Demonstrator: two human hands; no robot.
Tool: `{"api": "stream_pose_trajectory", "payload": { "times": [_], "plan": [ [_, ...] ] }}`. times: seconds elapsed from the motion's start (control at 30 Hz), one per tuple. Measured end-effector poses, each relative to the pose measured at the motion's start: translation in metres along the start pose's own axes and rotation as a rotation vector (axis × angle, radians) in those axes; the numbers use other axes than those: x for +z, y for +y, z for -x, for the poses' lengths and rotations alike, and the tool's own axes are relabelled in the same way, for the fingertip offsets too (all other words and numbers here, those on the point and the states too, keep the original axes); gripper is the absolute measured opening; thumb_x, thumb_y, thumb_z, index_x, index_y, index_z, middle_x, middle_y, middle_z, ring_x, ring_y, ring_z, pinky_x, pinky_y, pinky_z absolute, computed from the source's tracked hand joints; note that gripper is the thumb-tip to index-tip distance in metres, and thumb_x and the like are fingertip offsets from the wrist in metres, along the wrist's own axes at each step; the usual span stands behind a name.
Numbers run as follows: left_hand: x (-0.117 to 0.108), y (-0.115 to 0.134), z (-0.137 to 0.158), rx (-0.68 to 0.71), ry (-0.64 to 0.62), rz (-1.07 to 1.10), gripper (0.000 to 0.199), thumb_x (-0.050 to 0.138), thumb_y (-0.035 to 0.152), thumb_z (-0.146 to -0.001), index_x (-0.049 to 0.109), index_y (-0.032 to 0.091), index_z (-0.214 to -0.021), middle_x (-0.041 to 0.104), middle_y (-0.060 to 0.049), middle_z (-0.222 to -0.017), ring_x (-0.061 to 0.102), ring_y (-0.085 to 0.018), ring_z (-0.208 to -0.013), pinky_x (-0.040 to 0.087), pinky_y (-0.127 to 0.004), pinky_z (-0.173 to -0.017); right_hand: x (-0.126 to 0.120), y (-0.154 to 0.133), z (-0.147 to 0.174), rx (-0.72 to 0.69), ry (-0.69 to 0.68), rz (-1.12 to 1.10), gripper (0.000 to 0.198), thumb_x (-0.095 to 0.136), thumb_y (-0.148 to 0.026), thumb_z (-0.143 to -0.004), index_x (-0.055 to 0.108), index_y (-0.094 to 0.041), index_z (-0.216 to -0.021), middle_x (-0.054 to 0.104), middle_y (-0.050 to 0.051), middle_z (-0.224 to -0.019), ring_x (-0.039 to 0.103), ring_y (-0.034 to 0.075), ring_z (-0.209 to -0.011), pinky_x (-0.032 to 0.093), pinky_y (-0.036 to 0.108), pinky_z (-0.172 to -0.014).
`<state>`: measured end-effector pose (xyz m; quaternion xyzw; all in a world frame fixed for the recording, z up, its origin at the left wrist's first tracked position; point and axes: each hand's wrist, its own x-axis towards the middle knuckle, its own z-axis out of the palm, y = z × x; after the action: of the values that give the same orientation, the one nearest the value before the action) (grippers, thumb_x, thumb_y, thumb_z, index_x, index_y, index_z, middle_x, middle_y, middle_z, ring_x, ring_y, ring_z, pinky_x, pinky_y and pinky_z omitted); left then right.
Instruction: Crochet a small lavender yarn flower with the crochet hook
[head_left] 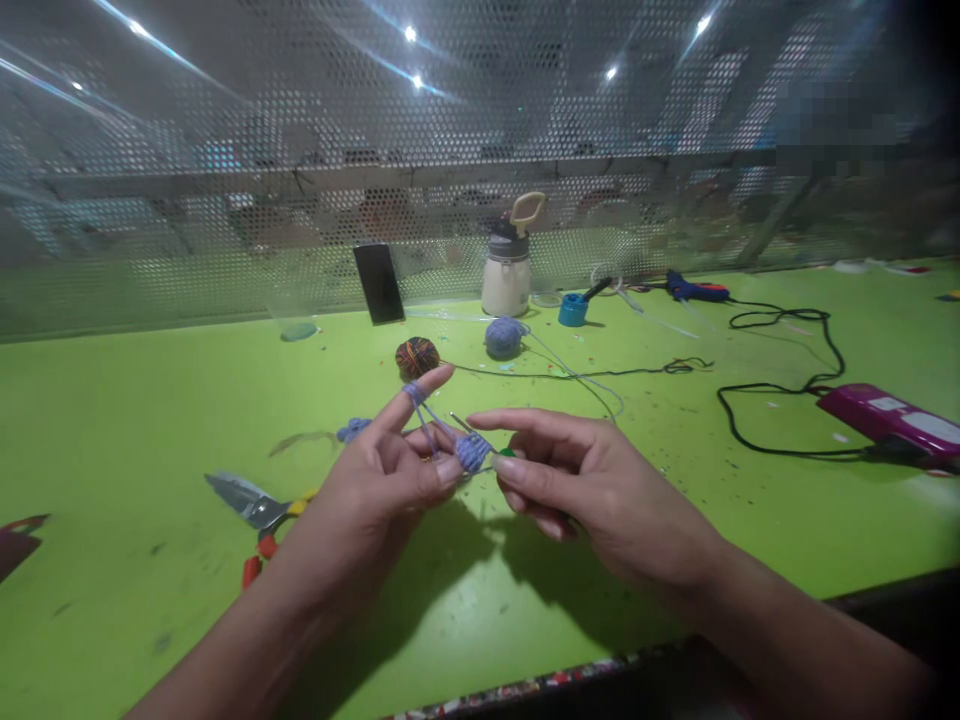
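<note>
My left hand [401, 455] pinches a small piece of purple crochet [472, 452] between thumb and fingers. Purple yarn [415, 393] is wound round its raised index finger and runs down to the piece. In my right hand [559, 470] is a crochet hook [459, 421] with a green handle, its metal shaft at the crochet's upper edge. Most of the handle is hidden by the fingers. Beyond the hands lie a ball of purple yarn [504, 338] and a multicoloured ball of yarn [417, 358]. Another bit of purple crochet [352, 430] shows behind my left hand.
Scissors [255, 502] with red and yellow handles lie left on the green table [135, 420]. A phone [379, 283], a bottle [506, 280] and a blue pot [573, 310] stand along the mesh screen [300, 200]. Rightward are a glue gun [697, 289] and a corded purple power strip [892, 420].
</note>
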<state>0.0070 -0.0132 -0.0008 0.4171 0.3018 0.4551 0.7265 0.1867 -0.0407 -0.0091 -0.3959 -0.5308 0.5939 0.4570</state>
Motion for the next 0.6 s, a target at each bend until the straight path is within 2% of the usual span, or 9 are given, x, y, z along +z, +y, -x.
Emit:
{"api": "stream_pose_trajectory", "payload": {
  "times": [0.1, 0.23, 0.4, 0.6],
  "plan": [
    [-0.0014, 0.0019, -0.0007, -0.026, -0.008, -0.004, 0.080, 0.076, 0.003, -0.070, 0.046, 0.023, -0.141, 0.064, 0.003, -0.064, 0.059, -0.012, -0.070, 0.046, -0.025, -0.072, 0.0024, -0.0012, -0.0002, 0.008, 0.013, -0.023, 0.024, 0.064, -0.020, -0.089, 0.064, -0.020, -0.113, 0.052, -0.006, -0.062, 0.042, 0.004, -0.047, 0.032, 0.015, -0.042],
    [-0.0040, 0.0031, -0.0032, -0.018, -0.006, 0.002, 0.081, 0.078, 0.002, -0.068, 0.047, 0.021, -0.140, 0.054, 0.007, -0.050, 0.059, -0.014, -0.070, 0.047, -0.028, -0.073, 0.0048, -0.0041, -0.0012, 0.029, 0.004, -0.048, 0.014, 0.061, -0.019, -0.090, 0.054, -0.019, -0.102, 0.056, -0.006, -0.063, 0.045, 0.004, -0.045, 0.032, 0.014, -0.041],
    [-0.0069, 0.0017, -0.0048, -0.010, -0.014, 0.001, 0.083, 0.079, 0.004, -0.068, 0.046, 0.020, -0.142, 0.063, 0.002, -0.063, 0.060, -0.014, -0.072, 0.048, -0.026, -0.070, 0.0042, -0.0054, -0.0020, 0.024, -0.006, -0.040, 0.010, 0.060, -0.019, -0.090, 0.053, -0.019, -0.097, 0.057, -0.006, -0.062, 0.045, 0.004, -0.043, 0.032, 0.013, -0.039],
    [-0.0046, 0.0025, -0.0038, 0.012, 0.002, 0.026, 0.080, 0.079, 0.002, -0.067, 0.049, 0.018, -0.139, 0.051, 0.007, -0.047, 0.059, -0.014, -0.067, 0.050, -0.025, -0.070, 0.0034, -0.0037, -0.0015, 0.020, -0.005, -0.046, 0.011, 0.062, -0.021, -0.089, 0.054, -0.020, -0.097, 0.058, -0.006, -0.063, 0.046, 0.003, -0.043, 0.032, 0.012, -0.039]
  ]
}}
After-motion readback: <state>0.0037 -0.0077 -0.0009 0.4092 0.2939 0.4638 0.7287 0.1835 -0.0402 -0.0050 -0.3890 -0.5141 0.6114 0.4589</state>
